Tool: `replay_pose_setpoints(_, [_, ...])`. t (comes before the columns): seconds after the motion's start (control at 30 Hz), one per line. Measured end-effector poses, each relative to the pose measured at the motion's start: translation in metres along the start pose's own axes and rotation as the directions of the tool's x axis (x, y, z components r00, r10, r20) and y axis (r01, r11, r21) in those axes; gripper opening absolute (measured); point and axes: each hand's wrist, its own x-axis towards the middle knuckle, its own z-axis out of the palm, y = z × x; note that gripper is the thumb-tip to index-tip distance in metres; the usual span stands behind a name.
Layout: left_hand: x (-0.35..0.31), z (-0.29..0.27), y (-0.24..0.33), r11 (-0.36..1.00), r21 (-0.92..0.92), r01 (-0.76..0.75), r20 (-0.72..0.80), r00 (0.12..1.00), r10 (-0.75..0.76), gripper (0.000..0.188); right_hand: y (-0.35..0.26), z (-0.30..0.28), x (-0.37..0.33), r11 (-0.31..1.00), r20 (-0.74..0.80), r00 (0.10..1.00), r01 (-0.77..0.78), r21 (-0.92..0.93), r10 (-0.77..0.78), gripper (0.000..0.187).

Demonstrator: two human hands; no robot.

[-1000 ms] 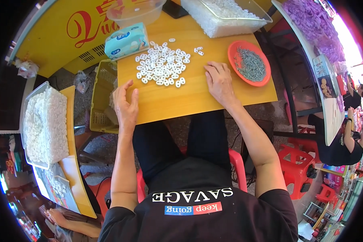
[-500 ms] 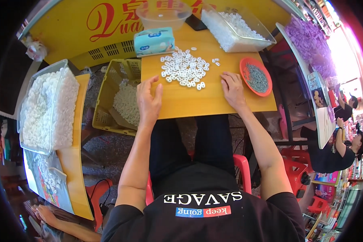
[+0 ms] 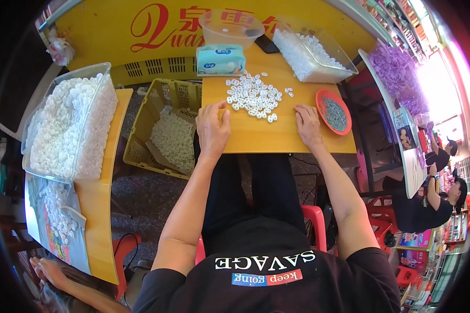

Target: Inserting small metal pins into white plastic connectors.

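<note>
Both of my hands rest palm-down on a small yellow table [image 3: 277, 141]. My left hand [image 3: 212, 128] lies at the table's left edge with its fingers spread, holding nothing. My right hand [image 3: 307, 124] lies flat toward the right side, just left of an orange dish [image 3: 333, 112] filled with small grey pieces. Between and beyond my hands is a loose pile of several small white rings [image 3: 254, 96]. Neither hand touches the pile.
At the table's far edge stand a clear bin of white pieces [image 3: 310, 49], an empty clear bowl [image 3: 231, 26] and a blue tissue pack [image 3: 220, 58]. A yellow crate [image 3: 164, 125] and a large clear bin of white pieces [image 3: 68, 125] are at my left. Other people sit at right.
The view has shifted, so the table now sits higher and more centred. My left hand has moved from the table's near-left edge up onto its top; my right hand stays flat.
</note>
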Motion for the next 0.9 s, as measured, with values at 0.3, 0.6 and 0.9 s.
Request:
replay_pose_setpoints(0.3, [0.0009, 0.0004, 0.0010, 1.000, 0.014, -0.009, 0.015, 1.000, 0.009, 0.019, 0.0035, 0.0019, -0.0005, 1.000, -0.006, 1.000, 0.007, -0.006, -0.007, 0.016])
replay_pose_setpoints(0.6, [0.0003, 0.0053, 0.0006, 0.998, 0.062, -0.023, 0.037, 0.999, 0.020, 0.017, 0.0060, 0.0014, -0.0040, 1.000, -0.031, 1.000, 0.000, 0.011, 0.001, 0.015])
replay_pose_setpoints(0.9, [0.0012, 0.0071, -0.0045, 0.997, 0.064, -0.032, 0.038, 0.999, 0.029, 0.015, 0.0077, 0.0030, -0.0045, 1.000, -0.020, 1.000, -0.010, 0.012, 0.010, 0.014])
